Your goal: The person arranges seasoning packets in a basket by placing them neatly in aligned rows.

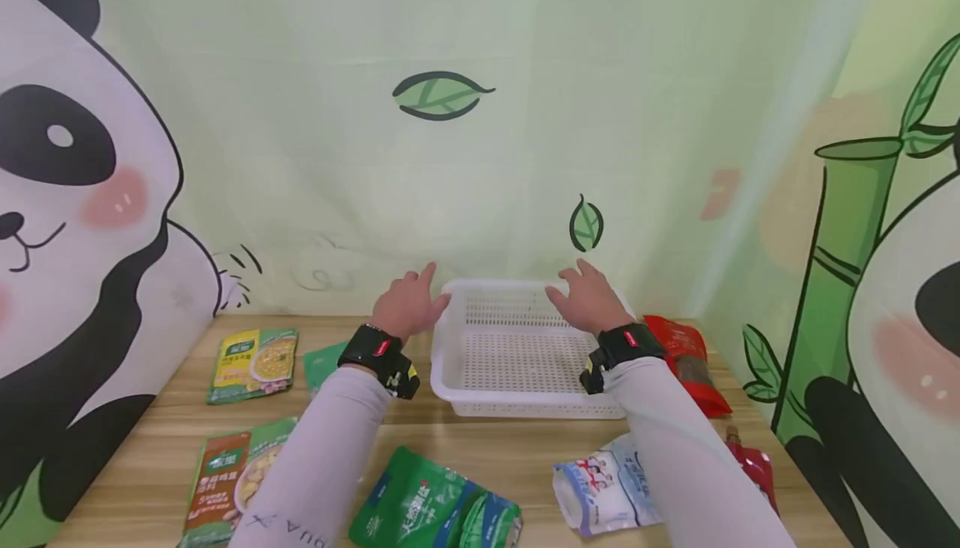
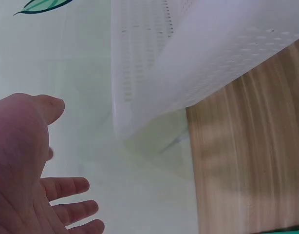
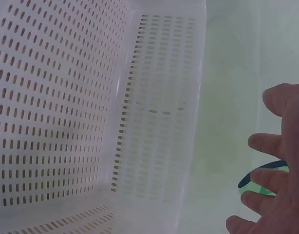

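Note:
A white plastic basket [image 1: 517,398] with perforated walls and floor stands on the wooden table [image 1: 405,427], nothing inside it. My left hand [image 1: 408,306] hovers by its far left corner, fingers loosely spread. Over its far right side is my right hand [image 1: 592,298], fingers extended and slightly bent. In the left wrist view the left hand [image 2: 23,161] is apart from the basket [image 2: 213,58], its palm holding nothing. A gap likewise separates the right hand [image 3: 281,170] from the basket rim [image 3: 191,112] in the right wrist view.
Left of the basket lie a yellow-green packet [image 1: 253,365], a teal packet [image 1: 321,365] and a brown-green packet [image 1: 225,481]. In front are a green pouch [image 1: 420,498] and a white-blue pouch [image 1: 603,490]. A red bag [image 1: 686,365] and red spouted pouch [image 1: 756,469] lie right.

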A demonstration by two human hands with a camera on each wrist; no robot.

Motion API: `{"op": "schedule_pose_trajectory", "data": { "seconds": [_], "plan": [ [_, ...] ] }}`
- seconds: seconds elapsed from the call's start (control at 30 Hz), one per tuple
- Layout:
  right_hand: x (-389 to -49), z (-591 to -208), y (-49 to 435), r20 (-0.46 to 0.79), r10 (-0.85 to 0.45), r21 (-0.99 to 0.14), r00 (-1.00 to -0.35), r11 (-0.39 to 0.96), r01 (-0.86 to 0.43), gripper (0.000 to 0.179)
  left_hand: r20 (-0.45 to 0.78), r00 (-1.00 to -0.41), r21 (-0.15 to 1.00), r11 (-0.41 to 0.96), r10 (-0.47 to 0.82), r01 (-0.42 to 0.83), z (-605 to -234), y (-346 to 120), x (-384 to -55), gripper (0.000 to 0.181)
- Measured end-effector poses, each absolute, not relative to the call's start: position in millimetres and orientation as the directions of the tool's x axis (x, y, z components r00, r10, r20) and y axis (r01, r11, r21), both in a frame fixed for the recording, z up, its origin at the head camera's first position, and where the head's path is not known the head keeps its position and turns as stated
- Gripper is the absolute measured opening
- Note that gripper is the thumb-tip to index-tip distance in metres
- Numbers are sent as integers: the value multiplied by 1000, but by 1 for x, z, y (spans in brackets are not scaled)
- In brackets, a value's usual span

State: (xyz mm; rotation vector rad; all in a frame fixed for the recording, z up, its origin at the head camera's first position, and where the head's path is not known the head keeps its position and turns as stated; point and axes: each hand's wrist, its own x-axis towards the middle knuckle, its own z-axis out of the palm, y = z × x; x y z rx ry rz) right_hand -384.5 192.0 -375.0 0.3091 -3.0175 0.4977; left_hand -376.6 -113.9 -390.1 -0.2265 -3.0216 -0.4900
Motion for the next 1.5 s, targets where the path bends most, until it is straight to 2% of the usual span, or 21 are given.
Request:
{"op": "schedule_pose_trajectory", "data": {
  "seconds": [0.33, 0.5, 0.63, 0.87, 1.1, 1.27, 1.5],
  "plan": [
    [-358, -388, 210, 40, -182, -405, -983, 896, -182, 47, 88, -985, 490, 854, 151, 174, -417, -120, -358, 81],
    [-341, -396, 229, 44, -139, -464, -989, 874, -144, 42, 97, -983, 523, 832, 154, 182, -425, -121, -339, 84],
    [-324, -401, 242, 41, -95, -493, -995, 864, -103, 43, 92, -983, 568, 802, 159, 183, -429, -124, -317, 83],
    [-295, -410, 252, 90, -70, -489, -994, 866, -105, 40, 19, -993, 663, 742, 115, 99, -435, -133, -280, 75],
    [-278, -421, 257, 117, -35, -501, -992, 861, -89, 49, 16, -995, 717, 692, 102, 82, -446, -133, -268, 65],
    [-274, -424, 263, 134, 1, -509, -991, 858, -68, 52, -4, -996, 810, 584, 94, 52, -451, -130, -269, 56],
    [-272, -427, 271, 66, 86, -568, -994, 822, 33, 72, -50, -994, 891, 454, 95, -2, -458, -123, -271, 42]
  ]
}}
